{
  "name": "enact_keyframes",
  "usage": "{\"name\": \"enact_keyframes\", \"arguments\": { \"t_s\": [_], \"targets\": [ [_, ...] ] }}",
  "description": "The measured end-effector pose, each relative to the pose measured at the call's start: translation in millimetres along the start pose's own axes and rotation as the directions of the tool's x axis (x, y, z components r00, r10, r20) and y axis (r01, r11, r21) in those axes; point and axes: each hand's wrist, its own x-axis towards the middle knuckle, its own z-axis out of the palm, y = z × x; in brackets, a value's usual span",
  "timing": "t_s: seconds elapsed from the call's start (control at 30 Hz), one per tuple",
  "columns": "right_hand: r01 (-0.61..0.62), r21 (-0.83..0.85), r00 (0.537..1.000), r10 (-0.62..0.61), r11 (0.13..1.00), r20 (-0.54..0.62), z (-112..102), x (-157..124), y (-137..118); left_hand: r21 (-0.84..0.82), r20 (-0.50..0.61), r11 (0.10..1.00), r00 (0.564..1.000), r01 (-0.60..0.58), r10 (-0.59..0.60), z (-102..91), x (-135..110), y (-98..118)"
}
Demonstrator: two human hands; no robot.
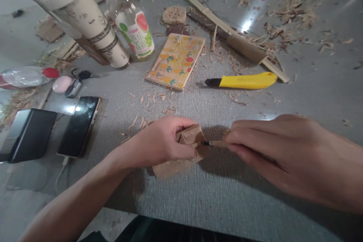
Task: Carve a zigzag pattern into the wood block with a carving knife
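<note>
My left hand [161, 140] is closed over a partly carved wooden block [170, 168], pressing it to the grey table. Thumb and fingers cover much of the block; cut facets show at its right end. My right hand [272, 151] grips a carving knife [217, 143] by its wooden handle, mostly hidden in the fingers. The knife's dark tip touches the block's right side, close to my left thumb. Small wood shavings [141, 121] lie just beyond my left hand.
Beyond the hands lie a yellow utility knife [246, 81], a patterned board [178, 60] and long wooden strips [221, 26]. A drink bottle [136, 30] and a cream tumbler [93, 26] stand back left. A phone [79, 126] with a cable and a black case [32, 136] lie left.
</note>
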Motion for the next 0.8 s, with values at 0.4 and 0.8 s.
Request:
{"name": "enact_keyframes", "arguments": {
  "t_s": [0.4,0.8],
  "targets": [
    [-0.012,0.036,1.000,0.012,0.999,0.001,1.2,7.8,-2.1,-0.058,0.013,0.998,0.999,0.036,-0.036,0.0,-0.1,-0.7],
    [-0.012,-0.096,0.992,0.000,0.995,-0.124,-4.5,2.7,5.3,-0.216,0.032,0.975,0.999,0.043,-0.037,-1.8,-4.0,-1.0]
  ]
}}
